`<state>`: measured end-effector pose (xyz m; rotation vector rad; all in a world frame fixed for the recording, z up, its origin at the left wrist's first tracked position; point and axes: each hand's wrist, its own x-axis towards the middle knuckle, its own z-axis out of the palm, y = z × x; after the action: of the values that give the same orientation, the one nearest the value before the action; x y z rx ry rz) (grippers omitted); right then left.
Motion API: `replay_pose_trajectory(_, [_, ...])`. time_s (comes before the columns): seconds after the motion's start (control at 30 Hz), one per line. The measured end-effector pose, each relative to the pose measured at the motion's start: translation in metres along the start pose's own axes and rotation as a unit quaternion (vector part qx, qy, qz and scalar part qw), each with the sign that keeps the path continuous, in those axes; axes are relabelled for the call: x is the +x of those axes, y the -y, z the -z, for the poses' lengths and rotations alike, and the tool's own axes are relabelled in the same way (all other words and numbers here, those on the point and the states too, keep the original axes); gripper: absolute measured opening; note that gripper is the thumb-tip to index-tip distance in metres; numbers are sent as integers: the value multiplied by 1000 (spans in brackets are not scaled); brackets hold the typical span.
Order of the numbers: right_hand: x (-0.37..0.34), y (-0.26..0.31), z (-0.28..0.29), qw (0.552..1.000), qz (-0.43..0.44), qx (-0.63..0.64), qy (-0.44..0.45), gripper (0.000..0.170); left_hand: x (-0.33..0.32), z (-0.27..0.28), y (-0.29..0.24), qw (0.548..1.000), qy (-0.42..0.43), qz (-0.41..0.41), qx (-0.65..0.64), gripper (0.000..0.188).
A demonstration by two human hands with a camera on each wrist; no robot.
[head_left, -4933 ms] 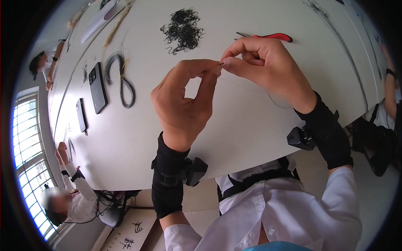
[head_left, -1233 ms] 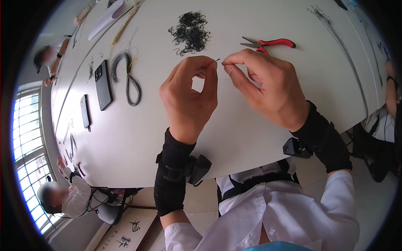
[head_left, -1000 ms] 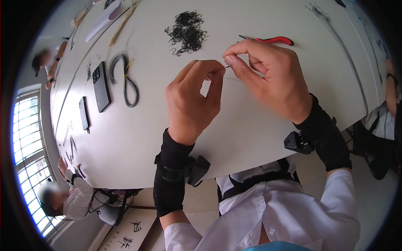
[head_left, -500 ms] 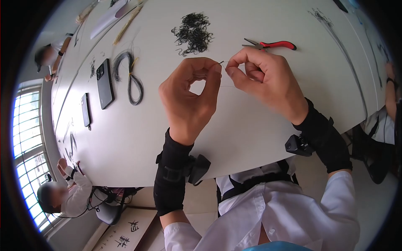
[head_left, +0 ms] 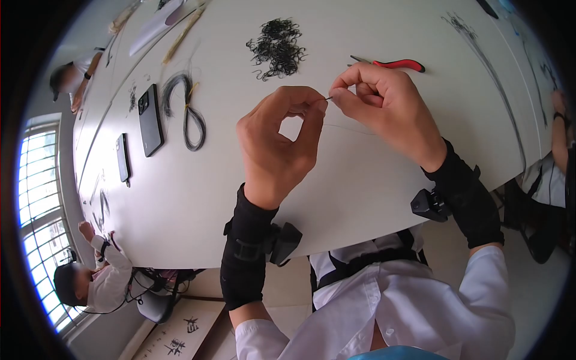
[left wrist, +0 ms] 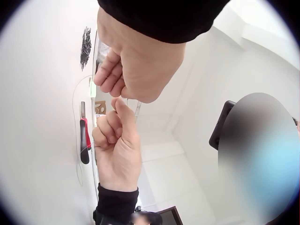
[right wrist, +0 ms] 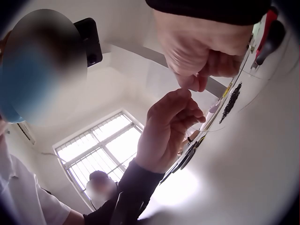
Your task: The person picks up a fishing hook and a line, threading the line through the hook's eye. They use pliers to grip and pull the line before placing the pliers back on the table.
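Fingertips [head_left: 322, 105] of the left hand [head_left: 267, 147] and right hand [head_left: 389, 109] nearly meet above the tabletop [head_left: 360, 180], an arrangement I judge to steady the small dark piece [head_left: 328, 98], probably a hook, between them while the thin line [head_left: 348, 126] is worked at its end; the line's slack seems left free for that. From my distant station I read the left thumb and forefinger as pinching the piece with no gap; the right pair is closed at its other end, seemingly on the line, though the tips hide the exact contact. Beyond the hands lies a pile of hooks [head_left: 277, 49], presumably kept within easy reach; pliers [head_left: 401, 64] lie partly hidden behind the right hand. Farther left, a tied bundle [head_left: 188, 108] rests beside a large phone [head_left: 151, 120], and a small phone [head_left: 123, 159] lies nearer the tabletop's edge.
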<state>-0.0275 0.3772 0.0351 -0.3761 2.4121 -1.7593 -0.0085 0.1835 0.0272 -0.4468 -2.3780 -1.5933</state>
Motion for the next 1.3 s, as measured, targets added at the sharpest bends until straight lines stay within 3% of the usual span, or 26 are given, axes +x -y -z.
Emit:
replay_pose_trajectory(0.13, [-6, 7, -4, 995, 84, -58, -11, 11, 1, 0, 1, 999, -36, 29, 11, 9])
replay_pose_trajectory(0.2, [-8, 9, -5, 987, 138, -74, -30, 11, 1, 0, 0, 998, -11, -10, 64, 9])
replay_pose_trajectory(0.33, [-2, 0, -3, 993, 99, -38, -47, 12, 3, -1, -5, 995, 35, -35, 84, 10])
replay_pose_trajectory(0.5, [2, -1, 3, 1000, 7, 19, 6, 12, 1, -2, 0, 1000, 12, -16, 0, 10])
replay_pose_trajectory(0.63, [-3, 0, -3, 998, 54, -34, 4, 12, 1, 4, -8, 998, 1, 60, 10, 6])
replay_pose_trajectory(0.8, [-5, 5, -4, 985, 153, -71, -40, 11, 2, 3, -7, 996, 37, 5, 75, 6])
replay_pose_trajectory(0.93, [-1, 0, 0, 997, 73, -17, -37, 11, 0, 2, -8, 998, 57, -2, 29, 7])
replay_pose_trajectory(1.03, [-1, 2, 2, 1000, -13, 17, 5, 9, -1, 3, -6, 998, 26, 46, -21, 8])
replay_pose_trajectory(1.13, [-4, 2, -1, 995, 72, -61, 10, 8, 0, 3, -6, 997, -6, 70, -11, 8])
replay_pose_trajectory(1.23, [-6, 8, -2, 978, 163, -130, -16, 9, 1, 2, -6, 998, 5, 38, 59, 7])
replay_pose_trajectory(1.3, [-5, 7, 0, 977, 169, -124, -27, 9, 2, 0, -3, 997, 22, -4, 74, 8])
